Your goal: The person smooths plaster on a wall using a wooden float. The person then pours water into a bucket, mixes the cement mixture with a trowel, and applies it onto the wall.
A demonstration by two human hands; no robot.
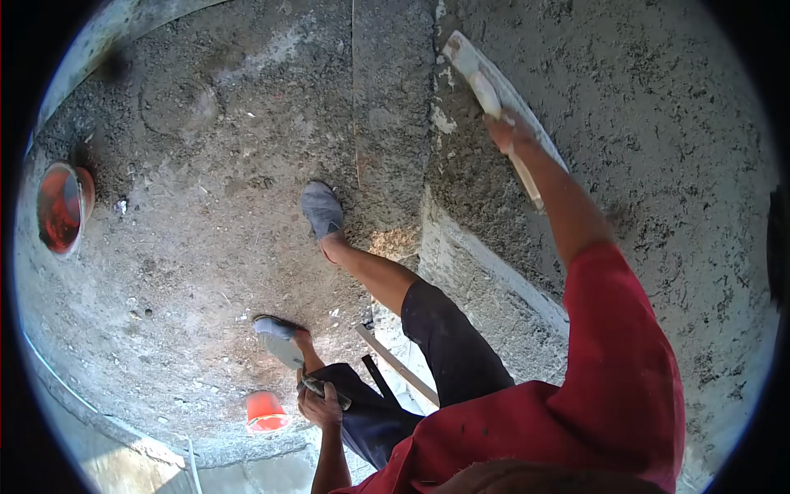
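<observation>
My right hand is closed around the handle of a long, pale float, which lies along the rough grey mortar surface at the upper right. Lower down, near my knee, my left hand grips the handle of a trowel. The trowel's flat blade points up and left, over one of my grey shoes. Beside that hand, on its left, stands a small orange bucket.
A larger orange-red bucket stands at the far left. My other shoe is on the rough ground. A wooden strip lies by my legs. A pale ledge runs diagonally below the mortar surface.
</observation>
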